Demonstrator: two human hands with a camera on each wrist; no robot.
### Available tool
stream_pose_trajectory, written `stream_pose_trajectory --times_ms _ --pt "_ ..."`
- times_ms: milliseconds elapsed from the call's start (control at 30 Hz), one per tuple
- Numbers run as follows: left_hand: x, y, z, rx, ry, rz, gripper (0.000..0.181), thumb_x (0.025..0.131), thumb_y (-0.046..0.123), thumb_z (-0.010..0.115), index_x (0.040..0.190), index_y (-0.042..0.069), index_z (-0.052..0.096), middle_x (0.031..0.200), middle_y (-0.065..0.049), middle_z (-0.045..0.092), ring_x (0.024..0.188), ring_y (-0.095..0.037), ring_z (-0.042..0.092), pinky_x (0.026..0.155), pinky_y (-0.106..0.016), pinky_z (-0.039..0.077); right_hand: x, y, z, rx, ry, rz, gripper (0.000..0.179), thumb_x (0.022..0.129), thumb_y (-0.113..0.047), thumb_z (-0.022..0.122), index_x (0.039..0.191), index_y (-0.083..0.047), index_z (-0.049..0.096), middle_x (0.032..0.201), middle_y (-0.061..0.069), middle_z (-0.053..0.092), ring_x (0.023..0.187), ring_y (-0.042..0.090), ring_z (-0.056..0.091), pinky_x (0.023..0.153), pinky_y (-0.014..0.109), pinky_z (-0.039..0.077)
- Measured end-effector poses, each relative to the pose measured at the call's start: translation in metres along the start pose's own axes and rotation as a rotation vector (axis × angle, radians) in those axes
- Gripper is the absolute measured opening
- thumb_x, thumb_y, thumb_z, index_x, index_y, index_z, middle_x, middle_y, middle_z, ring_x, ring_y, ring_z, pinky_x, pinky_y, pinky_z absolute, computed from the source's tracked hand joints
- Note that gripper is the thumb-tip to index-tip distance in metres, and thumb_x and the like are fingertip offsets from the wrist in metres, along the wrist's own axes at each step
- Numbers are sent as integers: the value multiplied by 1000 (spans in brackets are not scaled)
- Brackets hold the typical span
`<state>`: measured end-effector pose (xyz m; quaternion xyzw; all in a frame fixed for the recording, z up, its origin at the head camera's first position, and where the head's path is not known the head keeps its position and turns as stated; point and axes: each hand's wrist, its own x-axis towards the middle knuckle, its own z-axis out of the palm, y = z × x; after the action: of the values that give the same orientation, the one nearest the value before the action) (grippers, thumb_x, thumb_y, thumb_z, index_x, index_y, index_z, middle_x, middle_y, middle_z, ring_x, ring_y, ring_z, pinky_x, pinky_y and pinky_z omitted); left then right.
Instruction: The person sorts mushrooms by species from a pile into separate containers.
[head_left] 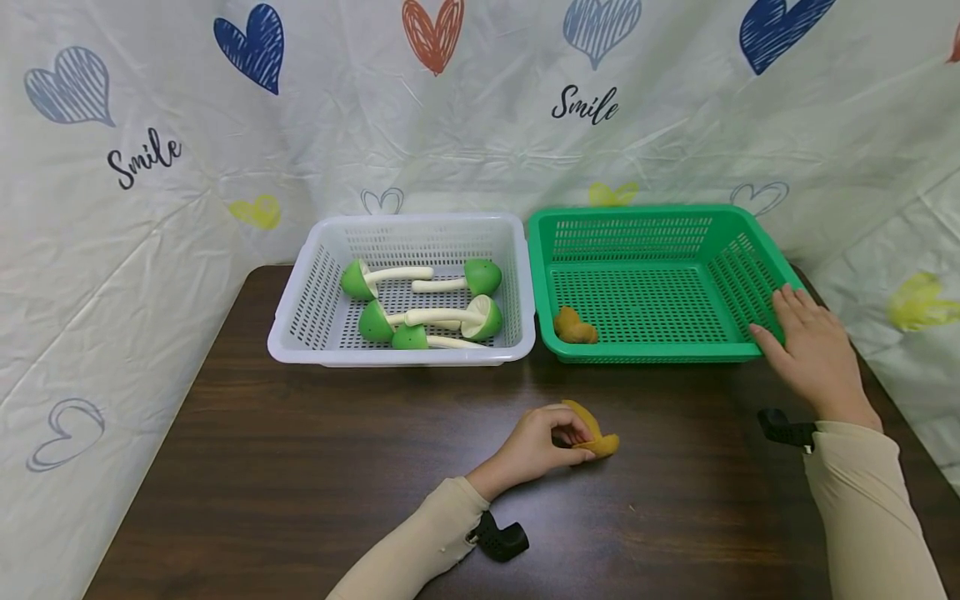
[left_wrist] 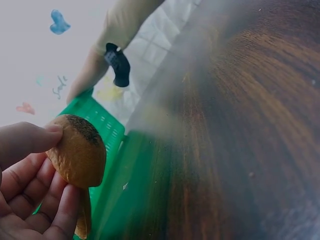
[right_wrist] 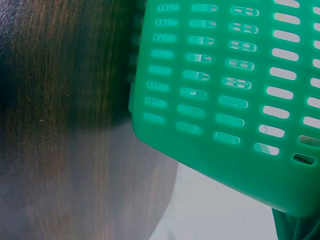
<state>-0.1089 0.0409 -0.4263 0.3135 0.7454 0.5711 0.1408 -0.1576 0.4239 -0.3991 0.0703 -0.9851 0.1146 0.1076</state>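
Observation:
My left hand (head_left: 536,442) pinches a yellow-brown, curved, lumpy piece (head_left: 603,446) between thumb and fingers, over the table in front of the baskets. Seen from the left wrist, this piece (left_wrist: 80,157) has a rounded end with a dark speckled patch, and a narrower part hangs below the fingers. My right hand (head_left: 817,354) rests on the right rim of the green basket (head_left: 652,354), fingers extended and thumb reaching over the front corner. A similar brown lumpy piece (head_left: 576,327) lies in that basket's front left corner. The right wrist view shows the basket's perforated wall (right_wrist: 210,140) but no hand.
Left of the green basket, touching or nearly so, stands a white basket (head_left: 405,357) with several green-capped toy mushrooms (head_left: 480,277) in it. Both stand at the far edge of the dark wooden table (head_left: 300,467). A white printed cloth (head_left: 480,125) hangs behind.

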Motion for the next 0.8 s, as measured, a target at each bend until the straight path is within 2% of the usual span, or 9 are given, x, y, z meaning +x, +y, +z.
stream_pose_trajectory --times_ms 300,467,567,700,800 --pt "2 -2 -4 -88 2 -1 13 78 -6 72 89 -9 65 90 -19 62 78 -21 59 73 -29 54 1 1 1 -1 -9 4 67 102 -37 34 141 16 22 146 35 20 140 41 10 111 54 5" --pt "3 -6 -5 -176 -19 -31 14 78 -8 71 90 -12 64 91 -22 62 75 -6 55 72 -21 51 1 2 1 1 -6 4 67 102 -37 34 141 16 22 146 35 20 140 41 10 112 53 4" --pt "6 -18 -1 -237 -26 -55 15 78 -9 70 91 -12 63 91 -22 61 74 -2 54 69 -18 50 1 1 1 1 -6 4 67 102 -37 34 141 16 23 146 35 20 140 41 10 112 53 4" --pt "9 -32 3 -300 -24 -80 17 78 -8 71 93 -10 64 90 -17 62 73 -1 55 66 -17 49 1 1 1 1 -8 4 67 102 -37 34 141 16 22 146 35 20 140 41 10 112 53 4" --pt "10 -34 3 -330 -17 -76 17 78 -7 71 93 -9 64 89 -12 63 73 -2 56 66 -17 49 1 1 1 1 -8 3 67 102 -37 34 141 16 22 146 35 20 140 41 10 112 53 4"
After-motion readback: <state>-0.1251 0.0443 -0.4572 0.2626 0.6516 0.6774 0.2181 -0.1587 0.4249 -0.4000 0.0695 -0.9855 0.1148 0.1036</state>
